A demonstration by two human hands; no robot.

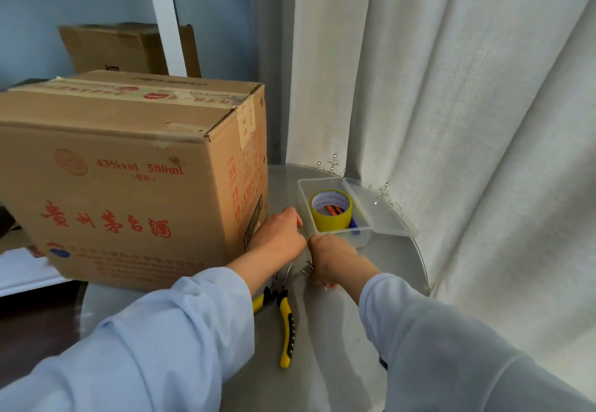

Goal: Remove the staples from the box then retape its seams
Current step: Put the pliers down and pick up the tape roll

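brown box – yellow tape

curtain right | second carton behind (partly hidden) | table

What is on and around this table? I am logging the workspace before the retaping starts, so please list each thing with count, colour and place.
cardboard box: one, brown with red print, left on table, top taped.
second box: one, brown, behind the first.
plastic container: one, clear, lid open, right of box.
tape roll: one, yellow, inside container.
pliers: one, yellow-black handles, on table near edge.
loose staples: small metal pile, beside right hand.
table: one, grey, round.
curtain: white, right.
left hand: at box's lower corner.
right hand: by staples, fingers hidden.
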